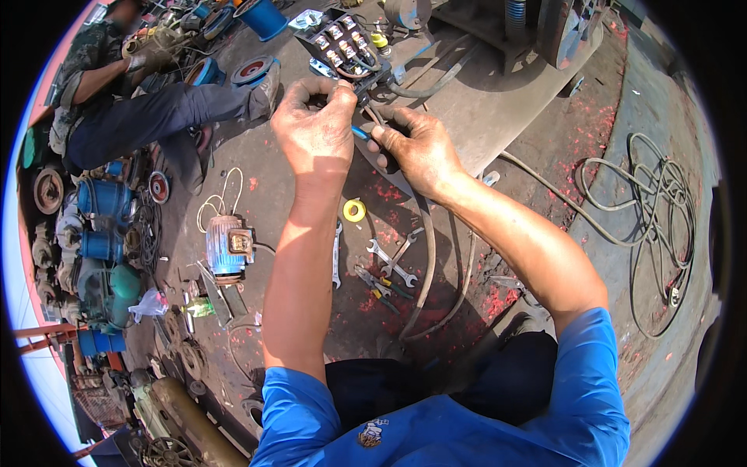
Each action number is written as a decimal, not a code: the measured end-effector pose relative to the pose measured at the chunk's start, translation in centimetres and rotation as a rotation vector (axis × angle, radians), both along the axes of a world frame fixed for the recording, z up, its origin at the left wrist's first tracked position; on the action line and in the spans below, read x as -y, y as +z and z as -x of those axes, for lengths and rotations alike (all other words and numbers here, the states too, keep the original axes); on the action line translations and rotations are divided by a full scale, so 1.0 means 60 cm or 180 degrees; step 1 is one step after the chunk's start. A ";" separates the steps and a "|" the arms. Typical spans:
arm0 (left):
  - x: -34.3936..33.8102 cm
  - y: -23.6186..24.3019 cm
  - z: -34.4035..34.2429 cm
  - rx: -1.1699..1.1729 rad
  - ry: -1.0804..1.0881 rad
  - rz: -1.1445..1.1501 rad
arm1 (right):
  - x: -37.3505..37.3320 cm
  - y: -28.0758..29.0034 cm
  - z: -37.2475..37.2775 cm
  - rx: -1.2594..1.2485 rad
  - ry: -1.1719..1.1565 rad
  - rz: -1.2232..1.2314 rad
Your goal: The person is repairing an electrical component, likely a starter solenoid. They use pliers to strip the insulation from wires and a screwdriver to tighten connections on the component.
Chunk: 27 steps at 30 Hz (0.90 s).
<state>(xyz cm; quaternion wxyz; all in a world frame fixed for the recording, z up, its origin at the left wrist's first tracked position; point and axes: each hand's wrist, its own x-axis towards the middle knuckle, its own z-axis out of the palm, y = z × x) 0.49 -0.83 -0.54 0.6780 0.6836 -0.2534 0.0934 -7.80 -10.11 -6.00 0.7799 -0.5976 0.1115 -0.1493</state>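
My left hand (315,124) is raised, fingers pinched on a wire end right below a black terminal block (340,44) with several metal studs. My right hand (416,148) grips a bundle of dark cables, and a thin blue wire (360,134) runs between the two hands. The cables hang down from my right hand toward the ground between my knees.
On the ground below lie a yellow tape roll (354,210), several wrenches (391,261), pliers (376,286) and a small blue motor (229,247). Another person (124,101) sits at the upper left among blue motors. A coiled hose (650,226) lies at the right.
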 end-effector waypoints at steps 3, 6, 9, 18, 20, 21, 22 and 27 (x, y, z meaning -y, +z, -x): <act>0.006 -0.007 0.002 0.0014 0.0035 0.0200 | 0.008 -0.011 -0.008 0.0042 -0.0123 0.0169; 0.011 -0.012 0.004 0.0087 0.0117 0.0281 | 0.001 -0.008 -0.016 0.0141 -0.0173 -0.0024; 0.008 -0.015 0.003 0.0173 0.0163 0.0158 | 0.007 -0.017 -0.020 0.0258 0.0086 -0.0155; -0.010 0.019 0.001 -0.0008 -0.0321 -0.0671 | 0.005 -0.023 -0.005 0.0284 -0.0134 0.0201; -0.011 0.018 -0.006 -0.0419 -0.0597 -0.0302 | 0.012 -0.022 -0.005 0.0380 -0.0336 0.0373; -0.010 0.013 -0.007 -0.0455 -0.0631 -0.0179 | 0.024 -0.029 -0.010 0.0496 -0.0299 0.0518; -0.014 0.010 -0.009 -0.0482 -0.0643 -0.0060 | 0.024 -0.019 -0.005 0.0399 -0.0259 0.0503; -0.002 -0.005 -0.004 -0.0221 -0.0356 0.0159 | 0.009 -0.010 0.018 -0.0040 -0.0048 0.0261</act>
